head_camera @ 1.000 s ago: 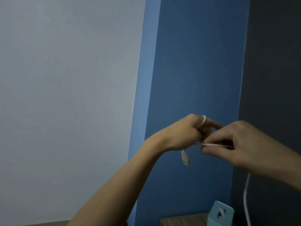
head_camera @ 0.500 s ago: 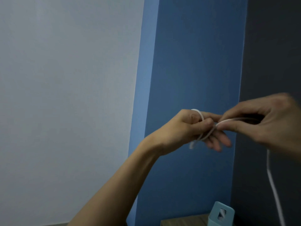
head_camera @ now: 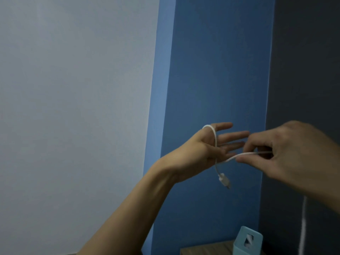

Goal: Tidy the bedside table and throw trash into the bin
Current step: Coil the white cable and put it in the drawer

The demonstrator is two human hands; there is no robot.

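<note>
The task appears to be midway through one tidying step: coiling a white cable (head_camera: 214, 138). The left hand (head_camera: 202, 150), right of centre in the frame, is flat with its fingers straight and spread, gripping nothing. The cable lies looped over the hand's upper edge near the base of the forefinger and runs down across the palm. Its plug (head_camera: 224, 181) dangles just below the hand. The right hand (head_camera: 287, 153), at the right of the frame, pinches the cable between thumb and fingertips, just beside the left fingers.

A blurred white strand hangs in the lower right corner. It is probably the rest of the cable, so about one turn seems wound and most of the length is left to coil.

Of the desk (head_camera: 202, 250) only a wooden corner shows at the bottom edge, with a teal box (head_camera: 241, 245) standing on it. How tidy the desk is cannot be judged, and neither trash nor bin is in view.

No brand, label or writing can be read. The box's opening shows something white, too small to identify.
</note>
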